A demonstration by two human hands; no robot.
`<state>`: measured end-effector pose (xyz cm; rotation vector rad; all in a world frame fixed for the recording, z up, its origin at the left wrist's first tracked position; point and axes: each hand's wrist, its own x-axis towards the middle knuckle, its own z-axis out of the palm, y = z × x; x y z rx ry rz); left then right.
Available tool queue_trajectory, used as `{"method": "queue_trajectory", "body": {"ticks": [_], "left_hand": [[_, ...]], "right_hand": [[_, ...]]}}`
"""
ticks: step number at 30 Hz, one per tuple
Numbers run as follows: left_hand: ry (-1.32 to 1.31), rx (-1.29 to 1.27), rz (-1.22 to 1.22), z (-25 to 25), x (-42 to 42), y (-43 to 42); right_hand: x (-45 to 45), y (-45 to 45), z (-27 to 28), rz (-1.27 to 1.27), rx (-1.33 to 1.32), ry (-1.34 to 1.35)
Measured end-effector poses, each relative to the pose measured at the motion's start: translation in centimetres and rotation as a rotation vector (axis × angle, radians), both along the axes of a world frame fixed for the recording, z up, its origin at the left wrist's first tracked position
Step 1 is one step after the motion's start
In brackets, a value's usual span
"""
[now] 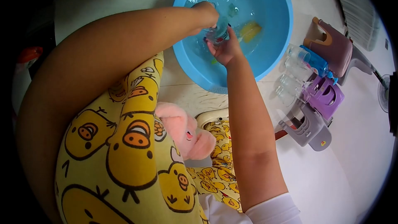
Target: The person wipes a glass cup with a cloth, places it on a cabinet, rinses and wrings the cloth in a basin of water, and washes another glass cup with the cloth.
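Note:
A clear glass (pixel 217 36) is tilted above the water in a blue basin (pixel 271 37). My right hand (pixel 226 50) is closed around the lower side of this glass, its thumb along the near side. At the glass's other side, my left hand (pixel 206 15) is curled with its fingers pointing down; what they grip is hidden. A yellow sponge-like piece (pixel 250 31) lies in the water to the right of the hands, and a small greenish piece (pixel 232 10) is above them.
Several clear glasses (pixel 296 56) stand right of the basin, beside a blue bottle (pixel 317 61), a purple plastic item (pixel 325 96) and a grey one (pixel 304 126). A pink plush (pixel 182 130) and yellow patterned fabric (pixel 132 141) are below. A fan (pixel 383 93) is far right.

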<state>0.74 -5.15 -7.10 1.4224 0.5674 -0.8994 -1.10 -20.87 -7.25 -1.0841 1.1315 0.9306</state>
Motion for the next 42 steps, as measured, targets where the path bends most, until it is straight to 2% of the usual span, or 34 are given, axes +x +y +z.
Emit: {"method": "queue_trajectory", "body": {"ticks": [2,3,5,8,12,14,18,21,24,26,27,29,30,32,36,38,42], "left_hand": [[-0.013,-0.05,0.069,0.8,-0.3,0.1],[-0.014,-0.05,0.068,1.0,-0.4,0.1],[-0.044,-0.155,0.154,1.4,-0.5,0.2],[-0.101,-0.194,0.081,1.5,-0.4,0.3],[-0.105,-0.281,0.174,1.4,-0.5,0.4],[-0.08,-0.209,0.054,1.6,-0.4,0.6],[-0.066,-0.22,-0.013,0.8,-0.5,0.4],[-0.004,-0.136,-0.046,0.8,-0.3,0.3],[0.035,-0.067,-0.06,0.7,-0.1,0.2],[0.063,-0.098,-0.051,1.1,-0.1,0.6],[0.063,-0.099,-0.051,1.5,-0.2,0.7],[0.087,-0.157,-0.034,2.1,-0.2,0.8],[0.086,-0.157,-0.034,2.2,-0.2,0.9],[0.061,-0.165,-0.106,2.2,-0.2,1.1],[0.056,-0.16,-0.089,2.3,-0.3,1.1],[0.061,-0.156,-0.09,3.2,-0.4,1.2],[0.061,-0.159,-0.116,2.6,-0.3,1.2]], "right_hand": [[0.0,-0.7,0.4,-0.148,0.2,0.031],[-0.4,-0.7,0.8,-0.148,0.2,0.031],[-1.2,-0.8,1.5,-0.185,0.213,-0.271],[-1.5,-0.9,1.9,-0.249,0.199,-0.378],[0.0,0.0,2.5,-0.193,0.303,-0.253],[0.6,0.9,2.0,-0.122,0.036,-0.134],[0.9,0.7,1.1,-0.017,0.03,-0.082],[0.7,0.9,0.7,-0.039,0.003,-0.142],[0.1,0.5,-0.1,-0.173,0.137,-0.222],[-0.5,-0.1,-0.6,-0.162,0.153,-0.39],[-0.5,0.2,-0.2,-0.162,0.152,-0.391],[-0.4,0.7,0.3,-0.261,-0.063,-0.252],[-0.3,0.7,0.3,-0.26,-0.063,-0.252],[0.3,0.8,0.0,0.107,-0.285,-0.122],[0.2,0.3,0.0,0.247,-0.164,-0.012],[-0.1,0.3,0.6,0.075,-0.034,0.145],[-0.9,-0.1,-0.1,0.033,0.032,-0.015]]}}
